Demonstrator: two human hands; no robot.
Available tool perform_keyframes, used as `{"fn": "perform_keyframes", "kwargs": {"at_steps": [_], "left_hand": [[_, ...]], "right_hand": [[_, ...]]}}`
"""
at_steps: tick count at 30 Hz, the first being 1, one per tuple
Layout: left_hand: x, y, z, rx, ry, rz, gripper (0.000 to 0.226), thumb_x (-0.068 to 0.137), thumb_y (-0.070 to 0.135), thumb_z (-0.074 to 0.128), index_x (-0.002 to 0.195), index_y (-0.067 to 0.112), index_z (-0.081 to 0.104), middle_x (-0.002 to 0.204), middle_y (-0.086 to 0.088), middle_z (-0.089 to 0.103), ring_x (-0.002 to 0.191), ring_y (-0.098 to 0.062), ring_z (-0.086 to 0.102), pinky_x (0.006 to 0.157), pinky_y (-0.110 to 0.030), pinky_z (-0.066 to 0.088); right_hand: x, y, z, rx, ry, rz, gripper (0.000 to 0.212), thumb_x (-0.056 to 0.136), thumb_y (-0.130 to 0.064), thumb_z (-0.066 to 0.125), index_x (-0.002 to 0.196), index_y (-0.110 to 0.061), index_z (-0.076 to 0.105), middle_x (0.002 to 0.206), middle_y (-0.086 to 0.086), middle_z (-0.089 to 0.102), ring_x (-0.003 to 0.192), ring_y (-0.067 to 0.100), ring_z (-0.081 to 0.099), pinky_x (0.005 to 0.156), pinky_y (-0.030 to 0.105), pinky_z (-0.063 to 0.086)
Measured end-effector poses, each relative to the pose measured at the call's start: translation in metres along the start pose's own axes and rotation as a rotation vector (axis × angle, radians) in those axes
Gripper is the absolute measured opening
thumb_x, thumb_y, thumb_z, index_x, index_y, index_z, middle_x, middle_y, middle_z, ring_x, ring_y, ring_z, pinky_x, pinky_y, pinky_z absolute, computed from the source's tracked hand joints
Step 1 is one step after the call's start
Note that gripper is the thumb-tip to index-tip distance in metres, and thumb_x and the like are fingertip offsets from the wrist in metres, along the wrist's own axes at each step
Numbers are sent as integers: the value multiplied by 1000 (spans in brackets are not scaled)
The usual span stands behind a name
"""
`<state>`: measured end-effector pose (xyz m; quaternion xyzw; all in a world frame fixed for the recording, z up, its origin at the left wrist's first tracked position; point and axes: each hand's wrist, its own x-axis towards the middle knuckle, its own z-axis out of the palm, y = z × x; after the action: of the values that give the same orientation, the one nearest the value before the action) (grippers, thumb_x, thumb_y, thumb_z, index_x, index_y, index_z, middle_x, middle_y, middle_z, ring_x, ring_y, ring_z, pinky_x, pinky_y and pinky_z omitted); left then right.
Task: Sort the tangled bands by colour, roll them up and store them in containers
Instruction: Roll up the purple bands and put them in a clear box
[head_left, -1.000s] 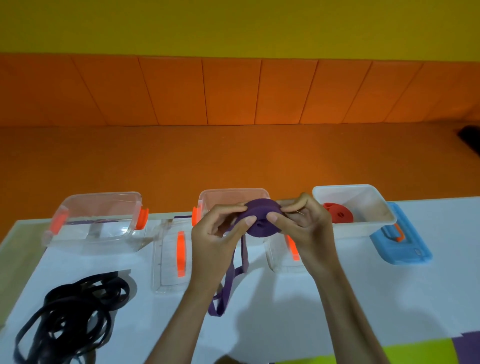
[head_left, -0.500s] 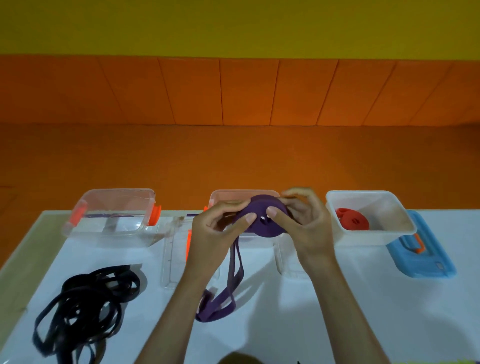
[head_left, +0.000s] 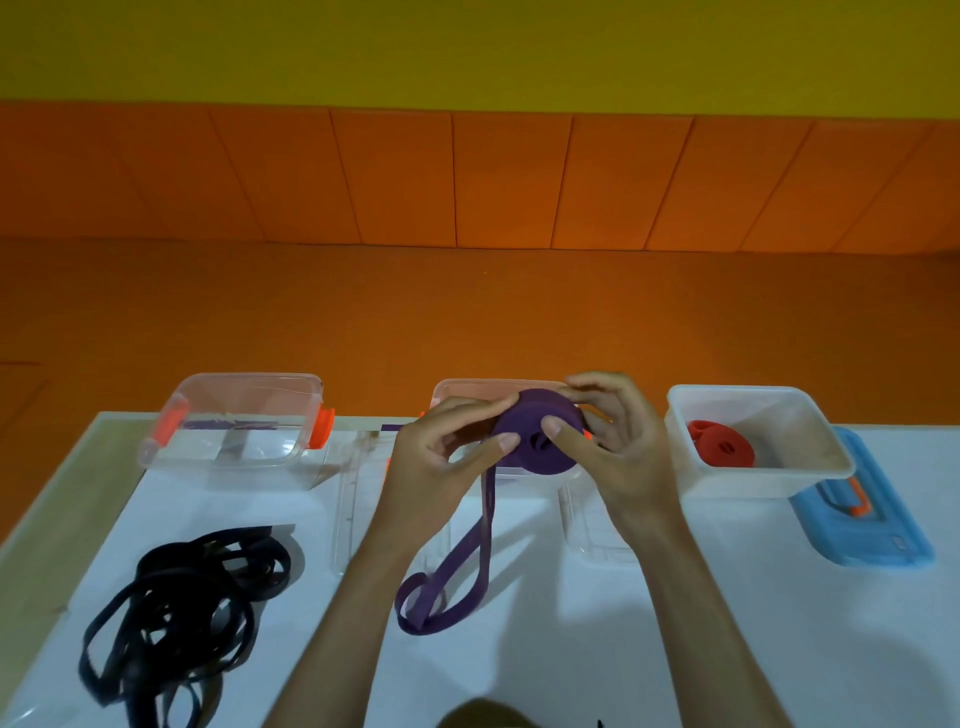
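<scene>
Head view: both hands, left (head_left: 436, 457) and right (head_left: 618, 447), pinch the purple roll (head_left: 537, 431) above the middle box (head_left: 452, 389), thumbs pressing its face so coils stay tight; its tail (head_left: 452, 577) trails onto the table (head_left: 675, 623). Black bands (head_left: 176, 613) wait left.

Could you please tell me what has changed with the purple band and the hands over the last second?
The left hand and right hand keep hold of the purple roll. Its loose tail now lies in a longer loop on the table; whether that is camera shift I cannot tell. The black bands and the red roll in its container stayed put.
</scene>
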<state>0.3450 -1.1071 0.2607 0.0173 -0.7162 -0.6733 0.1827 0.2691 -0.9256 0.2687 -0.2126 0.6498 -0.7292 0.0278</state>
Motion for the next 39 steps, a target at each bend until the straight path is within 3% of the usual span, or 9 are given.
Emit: {"fn": "perform_keyframes", "kwargs": {"at_steps": [5, 11, 16, 22, 28, 30, 34, 36, 39], "left_hand": [[2, -3, 2, -12, 71, -16, 28, 86, 19, 87, 106, 35, 74, 103, 8, 75, 98, -11, 72, 83, -18, 56], [3, -2, -6, -113, 33, 2, 39, 89, 14, 84, 118, 40, 79, 120, 8, 78, 114, -12, 73, 93, -20, 57], [7, 1, -12, -97, 78, 75, 25, 88, 13, 84, 107, 27, 79, 111, 3, 78, 108, -15, 74, 87, -19, 57], [8, -1, -15, -123, 3, 91, 37, 88, 20, 85, 119, 39, 79, 126, 5, 76, 127, -18, 67, 100, -25, 56], [5, 0, -15, -48, 71, 147, 32, 89, 28, 84, 117, 43, 76, 118, 7, 77, 115, -20, 73, 91, -25, 60], [3, -3, -12, -65, 138, 130, 27, 87, 27, 86, 110, 40, 79, 111, 7, 79, 109, -18, 75, 87, -22, 60], [1, -8, -16, -40, 90, 157, 32, 88, 22, 82, 119, 31, 79, 119, 8, 77, 117, -21, 72, 93, -26, 60], [3, -8, -22, -13, 74, 159, 33, 89, 23, 82, 120, 34, 79, 118, 9, 77, 116, -22, 72, 94, -30, 60], [2, -8, -19, -15, 76, 120, 33, 90, 22, 84, 119, 36, 78, 116, 10, 78, 113, -18, 74, 93, -27, 60]], "right_hand": [[1, -3, 4, -34, -51, -25, 28, 85, -27, 84, 109, -39, 77, 114, -4, 78, 108, 19, 75, 84, 23, 60], [6, -3, 12, 56, 43, -43, 21, 84, -23, 85, 98, -27, 71, 105, -1, 77, 105, 20, 74, 85, 26, 60], [3, -3, 7, -17, 38, 17, 28, 78, -28, 91, 82, -25, 63, 99, 12, 76, 99, 29, 76, 81, 35, 63], [6, -7, 8, -65, 72, -19, 25, 85, -31, 84, 106, -40, 74, 114, -2, 77, 112, 22, 74, 95, 36, 62], [2, -8, 7, -94, 27, -5, 25, 76, -27, 89, 85, -30, 66, 104, 5, 78, 100, 24, 77, 77, 29, 63], [4, -9, 9, -78, 62, -26, 25, 76, -28, 90, 87, -33, 68, 104, 5, 78, 99, 25, 77, 79, 30, 63], [3, -7, 11, -58, 51, -8, 29, 85, -31, 85, 110, -40, 74, 117, 0, 77, 113, 25, 74, 92, 39, 63], [0, -5, 12, -92, -10, 5, 23, 88, -31, 81, 109, -38, 75, 118, 2, 77, 115, 25, 74, 93, 43, 63], [-2, -8, 14, -136, -20, 19, 25, 78, -34, 89, 94, -34, 70, 110, 4, 79, 107, 24, 76, 82, 37, 65]]}}
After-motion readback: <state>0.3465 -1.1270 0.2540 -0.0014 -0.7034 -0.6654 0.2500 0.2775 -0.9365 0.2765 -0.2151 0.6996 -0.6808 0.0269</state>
